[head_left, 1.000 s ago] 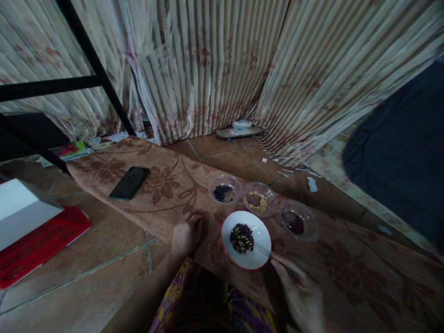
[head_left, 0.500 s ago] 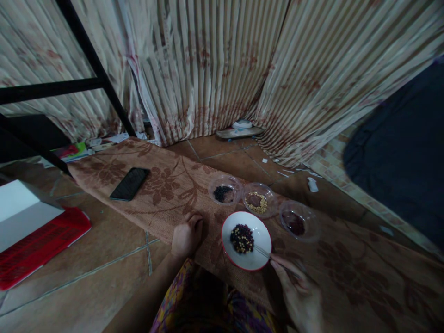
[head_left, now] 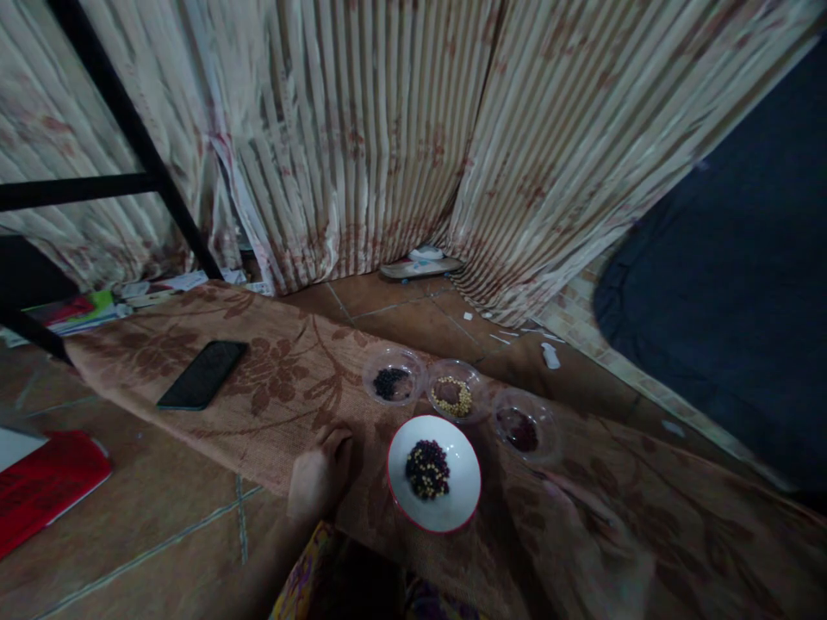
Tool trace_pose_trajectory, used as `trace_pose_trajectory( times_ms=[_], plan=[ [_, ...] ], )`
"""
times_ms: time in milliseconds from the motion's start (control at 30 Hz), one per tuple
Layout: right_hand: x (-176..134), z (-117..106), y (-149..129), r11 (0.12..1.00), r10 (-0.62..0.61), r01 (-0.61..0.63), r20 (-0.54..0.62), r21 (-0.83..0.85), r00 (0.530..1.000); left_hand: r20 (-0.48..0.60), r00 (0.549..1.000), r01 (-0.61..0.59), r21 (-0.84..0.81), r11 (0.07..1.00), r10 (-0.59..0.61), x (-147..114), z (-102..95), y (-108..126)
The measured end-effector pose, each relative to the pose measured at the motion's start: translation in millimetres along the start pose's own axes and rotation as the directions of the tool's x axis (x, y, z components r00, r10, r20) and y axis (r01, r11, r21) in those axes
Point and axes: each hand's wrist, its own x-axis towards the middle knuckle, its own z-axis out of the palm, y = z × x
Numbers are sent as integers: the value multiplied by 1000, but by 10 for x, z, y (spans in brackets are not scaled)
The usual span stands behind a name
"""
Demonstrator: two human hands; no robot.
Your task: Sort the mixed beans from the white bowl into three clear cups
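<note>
My left hand point(head_left: 321, 469) rests on the cloth-covered bench, its fingers curled closed with nothing visible in them. A white bowl with a red rim point(head_left: 462, 499) stands between my hands, holding a pile of mixed dark and yellow beans point(head_left: 427, 470). To the right of the bowl is my right hand point(head_left: 598, 534), smeared by motion, with its fingers pinched around slim metal tweezers point(head_left: 549, 475) that are hard to make out. Behind the bowl stand three clear plastic cups: one with black beans point(head_left: 389, 383), one with yellow beans point(head_left: 452, 398), one with dark red beans point(head_left: 519, 429).
A black phone point(head_left: 203, 375) lies on the patterned cloth point(head_left: 277, 439) at the left. Beyond the bench are striped curtains point(head_left: 362, 155), a skateboard point(head_left: 419, 267) and white scraps on the tiled floor. A black metal frame point(head_left: 142, 164) and a red-and-white box point(head_left: 58, 482) are at the left.
My right hand has lifted the tweezers out of the bowl and moved right, towards the red-bean cup. My left hand stays closed on the cloth. The view has shifted slightly.
</note>
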Motion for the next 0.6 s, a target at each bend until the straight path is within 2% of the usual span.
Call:
trace_pose_trajectory(
  times_ms=[100,200,267,367,500,600],
  plan=[
    [306,-98,146,1000,-9,10,-137,7,991,0,1000,2,19,1000,-2,7,-3,0],
    [460,-132,309,999,34,-31,-158,24,987,4,1000,11,34,999,-11,14,-16,14],
    [417,-110,310,999,29,-27,-139,18,990,10,1000,17,42,999,-17,16,-24,27],
    [172,-23,135,998,54,-51,-101,32,993,11,1000,20,40,999,-20,17,-31,44],
    [-233,148,-59,989,139,-145,156,31,978,26,999,20,16,1000,-21,15,-35,55],
    [-427,271,-17,995,86,-99,332,21,939,31,999,23,-2,1000,-23,10,-29,46]
  ],
)
